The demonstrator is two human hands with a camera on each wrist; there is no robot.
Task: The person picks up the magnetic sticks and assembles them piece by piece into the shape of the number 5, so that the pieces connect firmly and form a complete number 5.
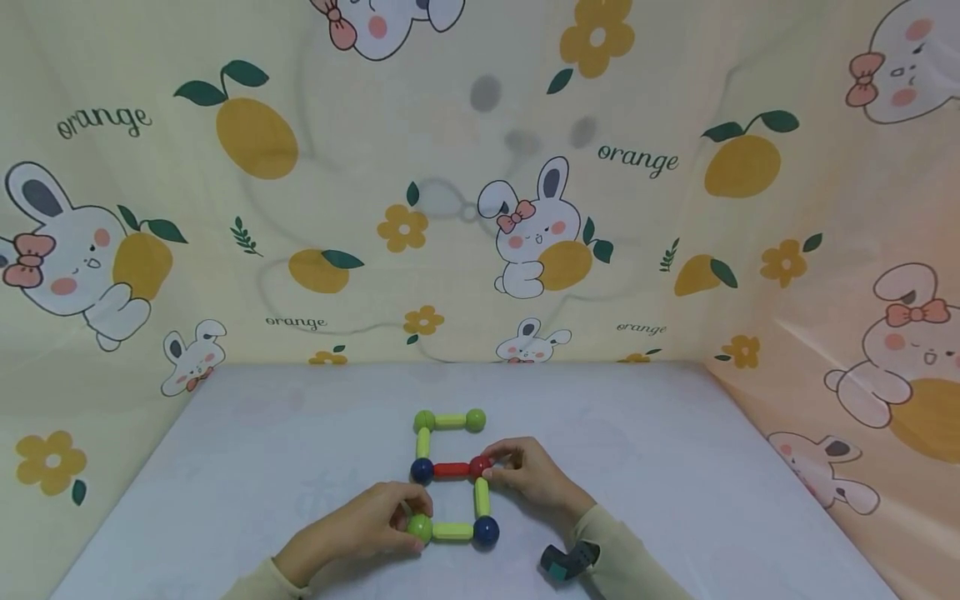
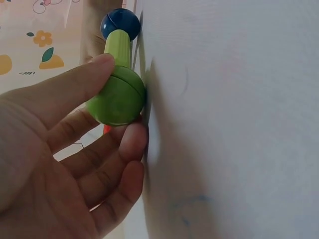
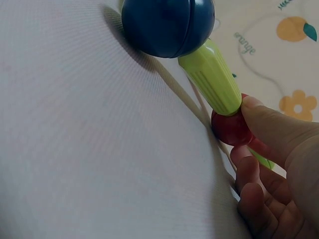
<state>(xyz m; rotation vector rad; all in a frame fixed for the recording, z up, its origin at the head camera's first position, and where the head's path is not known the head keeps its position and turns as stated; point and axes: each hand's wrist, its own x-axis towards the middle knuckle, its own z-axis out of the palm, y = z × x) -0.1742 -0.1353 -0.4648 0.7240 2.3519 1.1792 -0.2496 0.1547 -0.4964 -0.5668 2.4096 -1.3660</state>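
A shape of coloured balls and short rods, like a figure 5, lies on the white table. My left hand (image 1: pixel 375 521) holds the green ball (image 2: pixel 117 97) at its near left end between thumb and fingers. My right hand (image 1: pixel 534 475) pinches the red ball (image 3: pixel 232 128) at the middle right. A red rod (image 1: pixel 452 470) runs from that ball to a dark blue ball (image 1: pixel 422 471). Yellow-green rods (image 1: pixel 453 531) form the other sides, with a second dark blue ball (image 1: pixel 486 532) at the near right corner. Two more green balls (image 1: pixel 476 419) cap the far end.
The white table (image 1: pixel 300 433) reaches back to a printed cloth (image 1: pixel 450 275) with rabbits and oranges, which also hangs at both sides. A dark strap (image 1: pixel 568 562) with a small module sits at my right sleeve (image 1: pixel 626 554).
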